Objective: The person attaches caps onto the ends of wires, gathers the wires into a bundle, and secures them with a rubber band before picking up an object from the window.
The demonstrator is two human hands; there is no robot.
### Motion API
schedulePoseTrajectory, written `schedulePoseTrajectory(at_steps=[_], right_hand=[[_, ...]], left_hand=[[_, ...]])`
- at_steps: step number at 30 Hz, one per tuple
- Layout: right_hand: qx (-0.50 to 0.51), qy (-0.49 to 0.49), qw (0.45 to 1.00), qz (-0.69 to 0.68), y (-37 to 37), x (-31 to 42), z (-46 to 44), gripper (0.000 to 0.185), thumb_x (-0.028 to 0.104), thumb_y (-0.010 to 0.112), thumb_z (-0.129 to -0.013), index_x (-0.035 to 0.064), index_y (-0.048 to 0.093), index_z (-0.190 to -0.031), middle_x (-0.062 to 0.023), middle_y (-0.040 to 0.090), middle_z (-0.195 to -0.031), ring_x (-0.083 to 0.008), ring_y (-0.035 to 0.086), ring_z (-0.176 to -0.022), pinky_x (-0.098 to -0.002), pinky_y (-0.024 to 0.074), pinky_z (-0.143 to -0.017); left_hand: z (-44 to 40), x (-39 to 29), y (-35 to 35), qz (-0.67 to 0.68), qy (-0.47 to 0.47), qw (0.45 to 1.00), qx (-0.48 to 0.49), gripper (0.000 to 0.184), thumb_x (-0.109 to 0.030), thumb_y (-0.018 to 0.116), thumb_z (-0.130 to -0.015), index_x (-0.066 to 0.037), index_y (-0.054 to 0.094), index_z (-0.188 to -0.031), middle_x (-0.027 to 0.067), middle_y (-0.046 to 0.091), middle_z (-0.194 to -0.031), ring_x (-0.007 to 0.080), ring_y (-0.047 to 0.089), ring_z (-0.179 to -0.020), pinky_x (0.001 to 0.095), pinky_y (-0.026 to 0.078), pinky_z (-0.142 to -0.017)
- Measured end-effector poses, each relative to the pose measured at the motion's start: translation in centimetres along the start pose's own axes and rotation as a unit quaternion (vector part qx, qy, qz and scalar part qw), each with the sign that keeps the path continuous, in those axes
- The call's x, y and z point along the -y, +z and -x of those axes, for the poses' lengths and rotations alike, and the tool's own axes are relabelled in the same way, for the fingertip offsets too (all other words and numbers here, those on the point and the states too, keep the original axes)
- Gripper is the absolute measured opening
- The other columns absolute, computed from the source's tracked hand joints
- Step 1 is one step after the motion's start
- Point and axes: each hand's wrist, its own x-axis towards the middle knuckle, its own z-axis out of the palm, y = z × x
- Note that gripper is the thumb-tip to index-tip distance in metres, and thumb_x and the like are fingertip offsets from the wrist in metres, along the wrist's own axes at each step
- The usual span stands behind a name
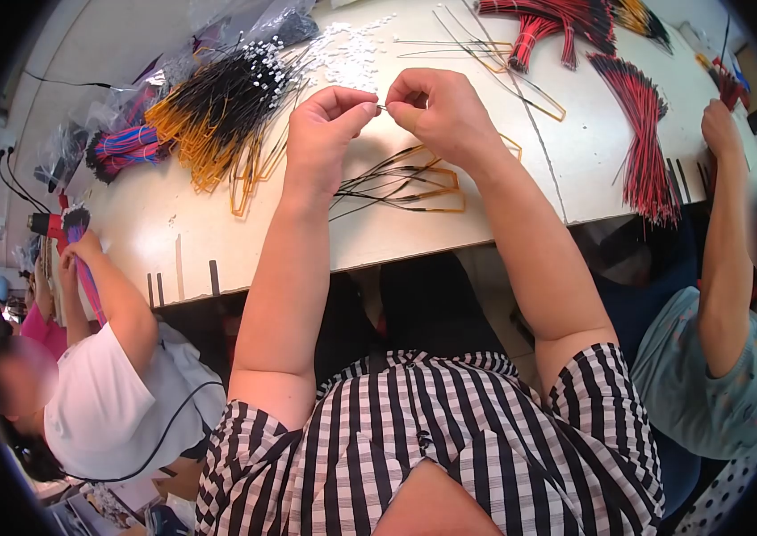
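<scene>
Over the white table (575, 152), my left hand (334, 125) and my right hand (436, 112) meet almost fingertip to fingertip. Each pinches an end of a small dark wire piece (382, 108), mostly hidden by the fingers. Just below my hands lies a loose group of black and yellow wires (414, 189). Small white connectors (347, 55) are heaped beyond my left hand. A few more black and yellow wires (521, 76) lie beyond my right hand.
A large pile of black and yellow wires (217, 112) with white ends lies left, beside blue and red bundles (128, 147). Red and black bundles (642, 125) lie right. Co-workers sit at both sides, one in a white shirt (106, 393), one in a teal shirt (709, 375).
</scene>
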Motion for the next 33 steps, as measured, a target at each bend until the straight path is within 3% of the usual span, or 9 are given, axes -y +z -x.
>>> schedulePoseTrajectory(at_steps=[14,18,20,22,23,25,28,32,33], right_hand=[[-0.028,-0.061,0.997,0.044,-0.6,-0.1,0.1,0.008,0.006,0.065,-0.077,-0.0007,0.065,-0.082,-0.0074,0.063,-0.067,-0.0136,0.055,-0.061,-0.0282,0.0451,-0.059],[0.024,0.014,0.990,0.139,-3.5,1.2,1.8,0.007,0.006,0.067,-0.078,0.0008,0.067,-0.083,-0.0089,0.066,-0.074,-0.0172,0.062,-0.068,-0.0299,0.0491,-0.066],[-0.025,-0.028,0.992,0.117,-5.5,0.2,3.3,0.010,0.008,0.067,-0.079,0.0014,0.067,-0.086,-0.0093,0.067,-0.083,-0.0184,0.063,-0.072,-0.0304,0.0499,-0.068],[-0.151,0.005,0.959,0.239,-8.1,-1.6,4.2,0.012,0.009,0.067,-0.079,0.0039,0.068,-0.090,-0.0088,0.067,-0.088,-0.0221,0.065,-0.076,-0.0314,0.0508,-0.072],[-0.181,0.038,0.924,0.334,-9.8,-2.8,4.3,0.011,0.012,0.066,-0.081,0.0060,0.067,-0.090,-0.0084,0.067,-0.089,-0.0257,0.064,-0.077,-0.0341,0.0510,-0.073],[-0.181,0.142,0.866,0.444,-11.9,-3.7,4.4,0.013,0.019,0.066,-0.080,0.0074,0.067,-0.086,-0.0105,0.066,-0.092,-0.0299,0.064,-0.086,-0.0402,0.0495,-0.076],[-0.139,0.200,0.820,0.517,-12.7,-6.6,3.7,0.014,0.020,0.065,-0.080,0.0081,0.066,-0.088,-0.0121,0.065,-0.088,-0.0304,0.063,-0.086,-0.0394,0.0493,-0.077],[-0.111,0.229,0.860,0.443,-12.9,-7.0,2.3,0.015,0.020,0.065,-0.081,0.0072,0.064,-0.088,-0.0131,0.064,-0.083,-0.0317,0.062,-0.084,-0.0415,0.0486,-0.075],[-0.160,0.161,0.877,0.423,-12.9,-6.6,2.1,0.014,0.019,0.065,-0.081,0.0069,0.063,-0.087,-0.0137,0.064,-0.082,-0.0326,0.062,-0.083,-0.0423,0.0480,-0.074]], left_hand=[[0.0,-0.4,0.5,-0.032,0.017,0.999,0.022,0.012,-0.002,0.067,-0.079,0.002,0.067,-0.091,0.0061,0.067,-0.084,0.0108,0.061,-0.076,0.0226,0.048,-0.073],[2.0,-2.9,-0.3,-0.230,0.065,0.971,0.019,0.009,-0.005,0.062,-0.084,0.000,0.063,-0.091,0.0041,0.064,-0.086,0.0124,0.058,-0.079,0.0256,0.046,-0.071],[3.0,-3.4,-1.7,-0.318,0.104,0.942,0.022,0.007,-0.005,0.061,-0.085,-0.002,0.061,-0.091,0.0031,0.062,-0.088,0.0127,0.055,-0.081,0.0267,0.045,-0.072],[3.8,-2.5,-3.6,-0.450,0.183,0.874,0.003,0.007,-0.005,0.059,-0.084,-0.003,0.058,-0.091,0.0046,0.057,-0.094,0.0164,0.053,-0.088,0.0285,0.045,-0.075],[4.3,-2.4,-4.2,-0.477,0.144,0.867,0.017,0.005,-0.004,0.058,-0.084,-0.004,0.058,-0.090,0.0065,0.055,-0.098,0.0200,0.051,-0.097,0.0311,0.044,-0.083],[5.0,-1.3,-4.8,-0.496,0.125,0.859,0.016,0.006,-0.005,0.059,-0.084,-0.005,0.059,-0.090,0.0083,0.055,-0.099,0.0242,0.050,-0.098,0.0344,0.041,-0.087],[5.5,-1.1,-4.4,-0.524,0.096,0.846,0.004,0.009,-0.007,0.061,-0.083,-0.006,0.061,-0.092,0.0096,0.056,-0.103,0.0290,0.048,-0.101,0.0388,0.038,-0.093],[5.1,-1.7,-4.2,-0.512,0.119,0.850,-0.028,0.015,-0.012,0.064,-0.082,-0.008,0.063,-0.096,0.0082,0.057,-0.108,0.0286,0.048,-0.107,0.0413,0.036,-0.095],[4.7,-1.9,-4.2,-0.515,0.130,0.847,-0.030,0.016,-0.014,0.064,-0.081,-0.010,0.064,-0.097,0.0077,0.058,-0.109,0.0284,0.048,-0.109,0.0422,0.035,-0.095]])
